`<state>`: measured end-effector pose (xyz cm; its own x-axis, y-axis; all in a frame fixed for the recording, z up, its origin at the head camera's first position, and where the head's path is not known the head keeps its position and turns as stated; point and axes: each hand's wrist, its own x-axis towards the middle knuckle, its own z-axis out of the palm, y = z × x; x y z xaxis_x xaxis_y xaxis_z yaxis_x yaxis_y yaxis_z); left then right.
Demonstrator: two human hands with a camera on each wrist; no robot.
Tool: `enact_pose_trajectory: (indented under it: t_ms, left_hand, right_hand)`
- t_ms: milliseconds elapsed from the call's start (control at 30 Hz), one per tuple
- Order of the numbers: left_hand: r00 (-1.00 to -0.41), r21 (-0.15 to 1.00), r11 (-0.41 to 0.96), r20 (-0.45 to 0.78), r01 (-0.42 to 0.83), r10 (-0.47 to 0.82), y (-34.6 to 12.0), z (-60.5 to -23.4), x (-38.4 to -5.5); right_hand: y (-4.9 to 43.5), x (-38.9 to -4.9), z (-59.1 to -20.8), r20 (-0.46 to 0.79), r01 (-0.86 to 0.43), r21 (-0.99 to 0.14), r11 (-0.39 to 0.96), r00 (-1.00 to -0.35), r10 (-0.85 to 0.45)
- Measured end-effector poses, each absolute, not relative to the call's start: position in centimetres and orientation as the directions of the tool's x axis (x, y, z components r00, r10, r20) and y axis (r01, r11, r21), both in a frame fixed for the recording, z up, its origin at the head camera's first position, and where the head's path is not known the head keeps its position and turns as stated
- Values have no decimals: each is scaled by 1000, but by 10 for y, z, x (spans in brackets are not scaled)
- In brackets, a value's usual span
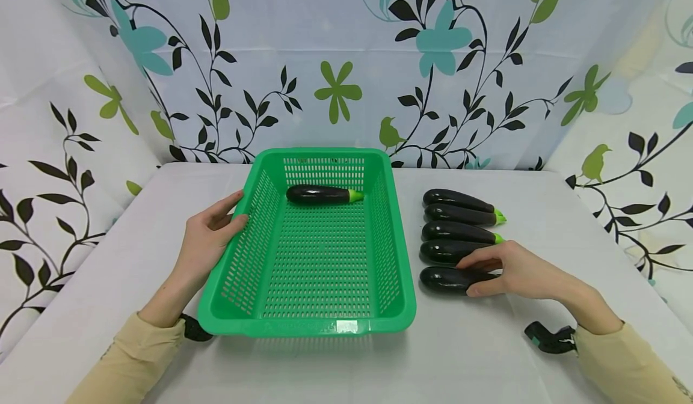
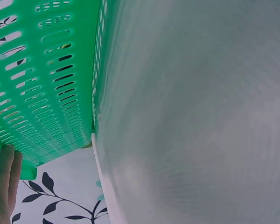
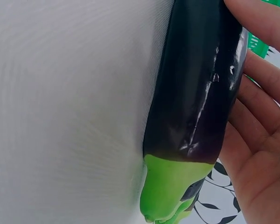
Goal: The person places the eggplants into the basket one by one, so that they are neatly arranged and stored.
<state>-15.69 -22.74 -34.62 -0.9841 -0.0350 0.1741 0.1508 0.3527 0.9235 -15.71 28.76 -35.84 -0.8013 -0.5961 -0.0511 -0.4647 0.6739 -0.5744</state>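
A green plastic basket [image 1: 292, 327] with slotted walls stands in the middle of the head view. One dark eggplant [image 1: 316, 195] with a green stem end lies inside it, near the back. My left hand [image 1: 200, 244] touches the basket's left side from outside, its fingers [image 2: 2, 170] fairly straight. To the right of the basket, my right hand [image 1: 522, 272] holds the nearest eggplant [image 1: 445, 279] of a row, thumb on the near side and fingers on the far side. In the right wrist view, this eggplant's green end [image 3: 175, 186] points away from the hand's grip, against the white surface.
Beyond the held one, several more eggplants [image 1: 457, 213] lie in a row, stem ends to the right. A white cloth covers the table [image 1: 460, 356]. Patterned curtains [image 1: 335, 49] hang behind and at both sides. Black straps [image 1: 549, 339] sit at the wrists.
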Motion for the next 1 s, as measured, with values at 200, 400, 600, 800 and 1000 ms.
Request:
enact_pose_trajectory:
  t_ms: [200,400,600,800,1000]
  left_hand:
    - [-984,923,354,175,152,-33,-228,-347,-157]
    - [-983,917,367,180,155,-34,-228,-348,-158]
    - [-983,919,361,181,156,-34,-228,-349,-159]
    - [-983,919,362,181,154,-43,-229,-349,-159]
    - [-982,923,351,183,158,-40,-228,-349,-159]
  right_hand:
    - [288,-156,-357,-53,-464,-576,673,-801,-597]
    - [290,-155,-353,-47,-454,-586,671,-808,-587]
    - [290,-155,-350,-37,-447,-597,666,-814,-580]
    - [291,-157,-347,-5,-445,-609,656,-825,-565]
    - [294,-159,-340,52,-469,-593,655,-833,-550]
